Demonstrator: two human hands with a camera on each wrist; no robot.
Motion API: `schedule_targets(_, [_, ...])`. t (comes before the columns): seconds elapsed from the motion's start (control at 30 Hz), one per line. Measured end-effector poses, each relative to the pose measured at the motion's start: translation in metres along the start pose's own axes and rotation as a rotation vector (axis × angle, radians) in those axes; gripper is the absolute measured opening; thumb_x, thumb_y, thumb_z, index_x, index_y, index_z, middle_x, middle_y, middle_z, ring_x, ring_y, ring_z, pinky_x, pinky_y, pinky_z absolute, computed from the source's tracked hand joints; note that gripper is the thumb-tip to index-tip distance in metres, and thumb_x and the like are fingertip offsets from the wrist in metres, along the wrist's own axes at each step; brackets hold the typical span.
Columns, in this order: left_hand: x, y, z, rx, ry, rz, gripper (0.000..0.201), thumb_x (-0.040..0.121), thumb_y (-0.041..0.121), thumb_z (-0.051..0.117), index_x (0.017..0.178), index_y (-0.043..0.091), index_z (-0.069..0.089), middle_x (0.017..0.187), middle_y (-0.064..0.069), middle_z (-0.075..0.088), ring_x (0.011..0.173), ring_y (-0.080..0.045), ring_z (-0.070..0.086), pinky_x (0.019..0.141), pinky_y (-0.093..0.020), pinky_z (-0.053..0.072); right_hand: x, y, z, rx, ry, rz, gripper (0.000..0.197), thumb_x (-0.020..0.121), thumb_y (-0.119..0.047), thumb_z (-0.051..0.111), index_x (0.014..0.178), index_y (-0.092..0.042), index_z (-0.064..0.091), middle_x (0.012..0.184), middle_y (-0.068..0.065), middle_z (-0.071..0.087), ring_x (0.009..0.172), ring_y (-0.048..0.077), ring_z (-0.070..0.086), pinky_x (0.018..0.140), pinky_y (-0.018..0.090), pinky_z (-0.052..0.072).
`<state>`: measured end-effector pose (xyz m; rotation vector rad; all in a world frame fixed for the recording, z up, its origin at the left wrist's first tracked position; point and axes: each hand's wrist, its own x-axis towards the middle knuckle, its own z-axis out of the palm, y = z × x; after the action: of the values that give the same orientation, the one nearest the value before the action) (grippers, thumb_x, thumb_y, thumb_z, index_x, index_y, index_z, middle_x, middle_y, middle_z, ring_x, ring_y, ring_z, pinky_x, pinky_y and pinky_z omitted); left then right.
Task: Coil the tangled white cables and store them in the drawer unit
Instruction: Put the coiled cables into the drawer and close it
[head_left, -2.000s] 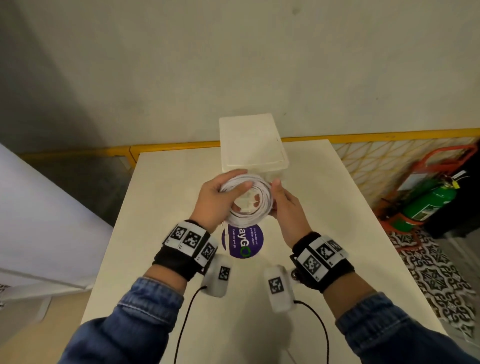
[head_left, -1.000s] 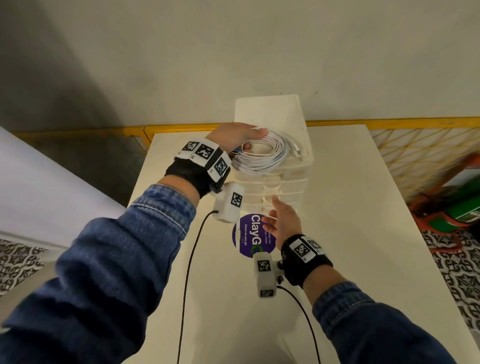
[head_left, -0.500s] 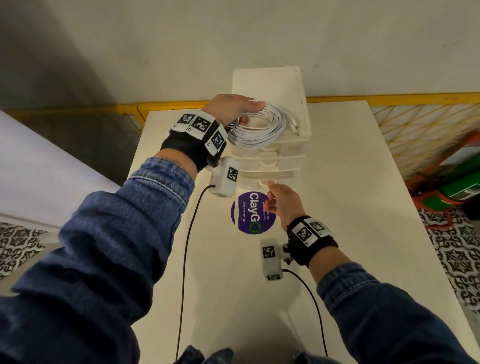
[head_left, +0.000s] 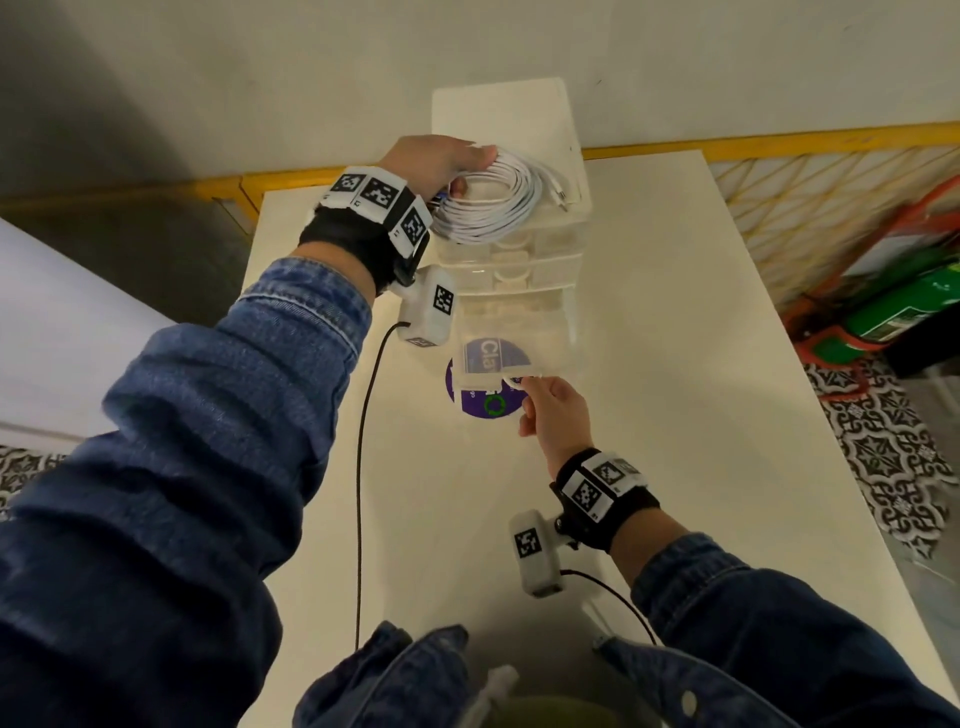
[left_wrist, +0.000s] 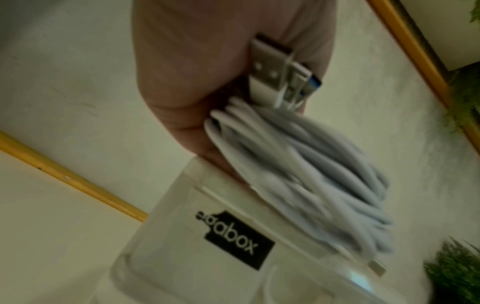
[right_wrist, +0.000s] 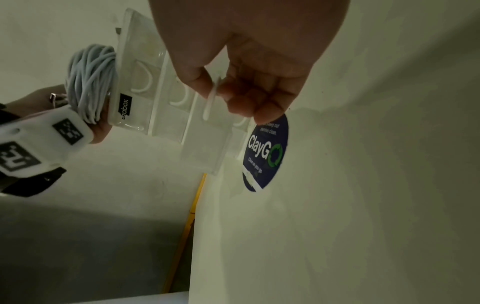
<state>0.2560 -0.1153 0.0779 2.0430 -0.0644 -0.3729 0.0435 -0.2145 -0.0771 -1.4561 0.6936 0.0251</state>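
My left hand (head_left: 436, 161) grips a coil of white cables (head_left: 493, 205), resting it on top of the clear drawer unit (head_left: 519, 130) at the table's far side. In the left wrist view the coil of cables (left_wrist: 298, 164) hangs from my fist (left_wrist: 207, 72) with USB plugs (left_wrist: 275, 72) sticking out beside the palm. My right hand (head_left: 550, 410) pinches the white handle (right_wrist: 211, 98) of the bottom drawer (head_left: 514, 348), which stands pulled out toward me. The drawer looks empty.
The white table (head_left: 649, 467) carries a round purple ClayGo sticker (head_left: 485, 402) under the open drawer. Black wrist-camera wires (head_left: 361, 467) trail across it. A yellow railing (head_left: 779, 140) runs behind. A green fire extinguisher (head_left: 904, 306) lies on the floor at right.
Both hands held the coil over the table two seconds ago. My left hand carried it onto the unit's top. My right hand dropped to the bottom drawer and has pulled it out.
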Motion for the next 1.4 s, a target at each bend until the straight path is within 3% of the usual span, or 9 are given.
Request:
schedule_targets(0.53, [-0.008, 0.004, -0.002, 0.015, -0.02, 0.03, 0.029, 0.079, 0.045, 0.068, 0.089, 0.019, 0.059, 0.068, 0.005, 0.054, 0.057, -0.007, 0.05, 0.052, -0.018, 0.042, -0.011, 0.001, -0.009, -0.212, -0.028, -0.075, 0.029, 0.085, -0.035, 0.051, 0.071, -0.01, 0.057, 0.054, 0.004, 0.052, 0.044, 0.016, 0.046, 0.052, 0.029, 0.043])
schedule_targets(0.67, [-0.014, -0.005, -0.005, -0.297, -0.067, 0.037, 0.047, 0.061, 0.04, 0.079, 0.1, 0.014, 0.072, 0.062, 0.001, 0.058, 0.048, -0.008, 0.048, 0.047, -0.02, 0.037, -0.011, 0.0, -0.03, -0.227, 0.201, -0.238, 0.045, 0.087, -0.039, 0.046, 0.053, -0.011, 0.049, 0.05, -0.001, 0.044, 0.05, 0.017, 0.04, 0.056, 0.03, 0.035])
schedule_targets(0.83, [-0.04, -0.013, -0.01, -0.555, -0.298, 0.122, 0.024, 0.089, 0.026, 0.062, 0.106, 0.01, 0.063, 0.065, 0.009, 0.058, 0.049, -0.002, 0.047, 0.046, -0.015, 0.038, 0.013, -0.025, -0.048, -0.109, 0.393, -0.389, 0.03, 0.091, -0.037, 0.049, 0.072, -0.013, 0.047, 0.07, 0.001, 0.047, 0.065, 0.014, 0.042, 0.067, 0.035, 0.041])
schedule_targets(0.97, [-0.067, -0.038, 0.011, -0.391, -0.35, 0.039, 0.042, 0.085, 0.031, 0.065, 0.12, 0.007, 0.061, 0.102, -0.004, 0.072, 0.08, -0.011, 0.07, 0.068, -0.021, 0.053, 0.033, -0.037, -0.049, -0.053, 0.315, -0.372, 0.031, 0.091, -0.044, 0.043, 0.103, -0.02, 0.059, 0.103, -0.003, 0.054, 0.1, 0.018, 0.053, 0.097, 0.039, 0.043])
schedule_targets(1.07, [-0.071, -0.061, 0.038, -0.25, -0.302, -0.134, 0.058, 0.056, 0.053, 0.082, 0.106, 0.026, 0.072, 0.108, -0.009, 0.07, 0.115, -0.032, 0.055, 0.086, -0.04, 0.05, 0.041, -0.041, -0.048, -0.09, 0.201, -0.359, 0.042, 0.091, -0.051, 0.036, 0.115, -0.026, 0.058, 0.113, -0.006, 0.05, 0.113, 0.018, 0.05, 0.105, 0.04, 0.039])
schedule_targets(1.1, [-0.069, -0.066, 0.046, -0.254, -0.274, -0.187, 0.055, 0.051, 0.053, 0.085, 0.099, 0.027, 0.075, 0.102, -0.009, 0.07, 0.08, -0.014, 0.04, 0.079, -0.038, 0.045, 0.044, -0.042, -0.047, -0.109, 0.168, -0.357, 0.045, 0.089, -0.054, 0.035, 0.118, -0.028, 0.057, 0.116, -0.005, 0.049, 0.115, 0.018, 0.049, 0.105, 0.041, 0.038])
schedule_targets(1.17, [-0.065, -0.071, 0.059, -0.256, -0.201, -0.235, 0.039, 0.066, 0.038, 0.082, 0.097, 0.015, 0.075, 0.089, -0.009, 0.067, 0.063, -0.018, 0.05, 0.066, -0.031, 0.042, 0.047, -0.044, -0.045, -0.147, 0.111, -0.361, 0.048, 0.087, -0.057, 0.037, 0.121, -0.029, 0.056, 0.12, -0.002, 0.05, 0.116, 0.018, 0.05, 0.104, 0.039, 0.04])
schedule_targets(1.27, [-0.059, -0.08, 0.078, -0.227, -0.092, -0.295, 0.029, 0.08, 0.018, 0.073, 0.103, 0.0, 0.069, 0.089, -0.016, 0.067, 0.06, -0.016, 0.053, 0.06, -0.027, 0.043, 0.047, -0.044, -0.04, -0.258, 0.041, -0.36, 0.038, 0.092, -0.043, 0.045, 0.12, -0.021, 0.059, 0.124, 0.005, 0.053, 0.115, 0.017, 0.051, 0.097, 0.025, 0.035])
schedule_targets(1.4, [-0.057, -0.089, 0.095, -0.233, -0.013, -0.318, 0.018, 0.086, 0.016, 0.064, 0.1, 0.004, 0.068, 0.079, -0.008, 0.064, 0.067, -0.021, 0.057, 0.053, -0.018, 0.046, 0.046, -0.038, -0.035, -0.391, 0.002, -0.382, 0.038, 0.09, -0.034, 0.053, 0.122, -0.015, 0.057, 0.134, 0.006, 0.046, 0.125, 0.017, 0.044, 0.099, 0.019, 0.029])
